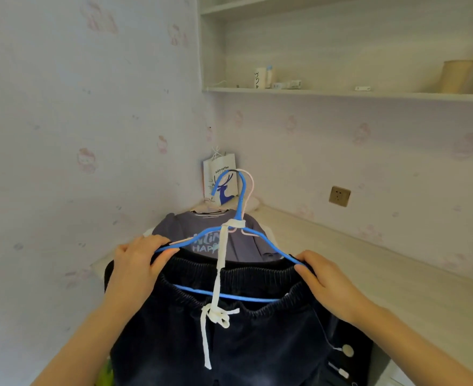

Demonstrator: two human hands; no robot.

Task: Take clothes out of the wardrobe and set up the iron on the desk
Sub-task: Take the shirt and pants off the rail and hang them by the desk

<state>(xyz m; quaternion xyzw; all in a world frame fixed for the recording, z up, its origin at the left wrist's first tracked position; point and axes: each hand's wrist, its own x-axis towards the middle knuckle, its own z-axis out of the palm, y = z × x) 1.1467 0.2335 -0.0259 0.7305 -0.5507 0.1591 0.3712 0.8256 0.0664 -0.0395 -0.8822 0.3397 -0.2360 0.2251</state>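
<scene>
Head view: both hands hold up a blue wire hanger (pixel 231 240) carrying dark corduroy trousers (pixel 229 330), elastic waistband draped over the hanger's bottom bar. Left hand (pixel 135 263) grips the hanger's left shoulder together with the waistband, fingers (pixel 157 243) curled over the wire, thumb underneath. Right hand (pixel 321 274) pinches the right shoulder end and the waistband, fingers curled round the fabric edge. White drawstring (pixel 218 274) runs from a knot at the hanger neck down to a second knot at the waistband, loose end hanging lower. A pale pink hanger (pixel 250 185) sits right behind the blue one, hooks nearly overlapping. Trousers hang in front of the person, above the near edge of the white corner bench (pixel 369 260). Further back on the bench lies a grey-purple T-shirt (pixel 240 243) with light print, partly hidden by the hanger. In the corner behind it stands a white paper coffee bag (pixel 224 176) with a blue deer. Wall socket (pixel 339 195) right of it. Wall shelf (pixel 341 93) above holds a white mug (pixel 260 77), small items and a beige cup (pixel 456 76). No iron visible.
</scene>
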